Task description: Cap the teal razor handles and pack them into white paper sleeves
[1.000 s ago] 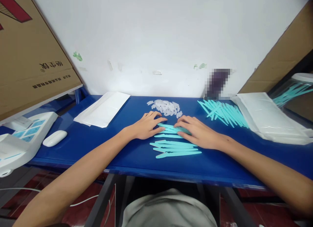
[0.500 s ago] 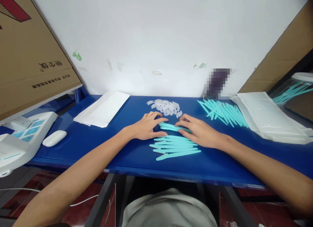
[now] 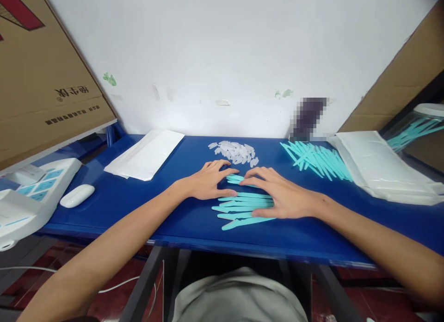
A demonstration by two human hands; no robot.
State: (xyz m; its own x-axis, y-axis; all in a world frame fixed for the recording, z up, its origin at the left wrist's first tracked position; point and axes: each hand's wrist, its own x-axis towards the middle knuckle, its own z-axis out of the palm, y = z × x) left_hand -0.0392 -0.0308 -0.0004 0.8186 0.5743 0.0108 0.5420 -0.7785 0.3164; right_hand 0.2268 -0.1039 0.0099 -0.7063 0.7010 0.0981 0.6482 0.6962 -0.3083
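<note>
Several teal plastic sticks (image 3: 239, 207) lie side by side on the blue table (image 3: 180, 211) in front of me. My right hand (image 3: 280, 196) lies flat over their right ends, fingers spread and open. My left hand (image 3: 208, 179) rests on the table at their left, fingers apart, its thumb touching the top stick. Just behind both hands sits a small heap of clear plastic caps (image 3: 235, 151).
A bigger pile of teal sticks (image 3: 317, 159) lies at the back right beside a stack of white bags (image 3: 378, 167). More white bags (image 3: 145, 154) lie at the back left. A white mouse (image 3: 77, 195), a white device (image 3: 31, 197) and a cardboard box (image 3: 41, 81) stand at left.
My right hand has slid left and toward me, now covering the right ends of the sticks. The sticks have been pushed closer together. My left hand has barely moved.
</note>
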